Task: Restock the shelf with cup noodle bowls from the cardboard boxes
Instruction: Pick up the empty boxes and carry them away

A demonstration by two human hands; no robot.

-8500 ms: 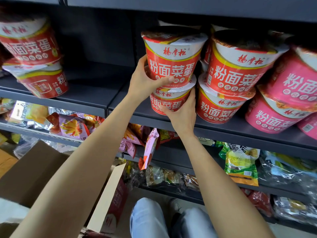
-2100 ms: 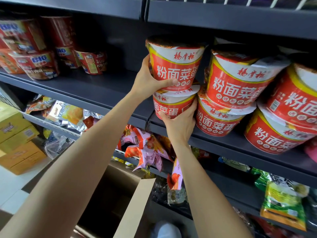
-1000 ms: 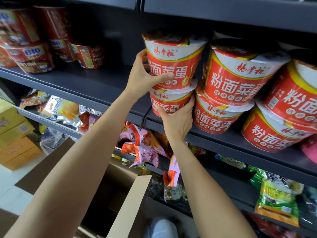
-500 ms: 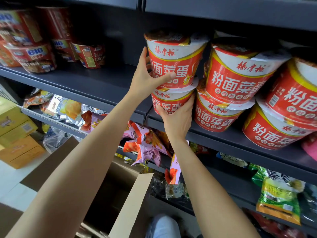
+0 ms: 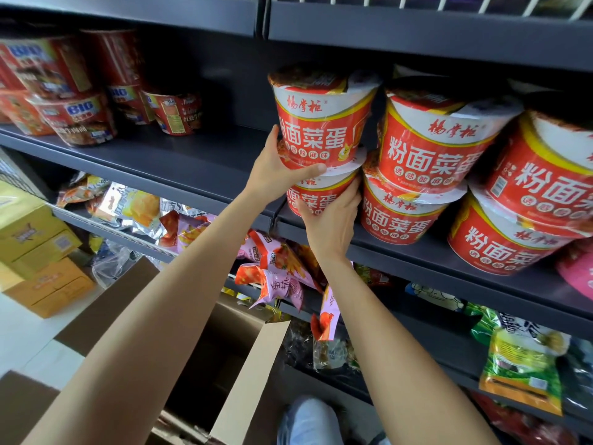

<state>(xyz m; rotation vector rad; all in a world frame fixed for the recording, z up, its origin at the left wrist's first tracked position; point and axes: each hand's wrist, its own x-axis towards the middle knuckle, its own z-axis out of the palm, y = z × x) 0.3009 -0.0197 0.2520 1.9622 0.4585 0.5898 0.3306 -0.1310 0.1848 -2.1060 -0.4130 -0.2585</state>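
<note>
Two-bowl stack being seated at the left end of a row of cup noodle bowls. The left hand (image 5: pixel 276 175) wraps the base of the upper bowl (image 5: pixel 321 123), thumb across its front; the right hand (image 5: pixel 330 226) cups the lower bowl (image 5: pixel 317 197) from below and in front. Both hands are closed on their bowls, neither released. The lower bowl sits at the front edge of the shelf (image 5: pixel 199 162), just beside the neighbouring stack (image 5: pixel 423 162) on its right.

Likely failure modes, judged from this position:
- Toppling — the upper bowl rests only on the film lid of the lower one and appears tilted slightly, so letting go of both hands at once could send it forward off the shelf edge.
- Overhang — the lower bowl looks close to the lip; if it is not pushed further back, the stack may tip toward the open cardboard box (image 5: pixel 237 358) below.
- Knock-on — the neighbouring stacks lean visibly; a sideways nudge while sliding in could shift them.
- Crushing — a hard squeeze may dent the thin wall or lid.
</note>
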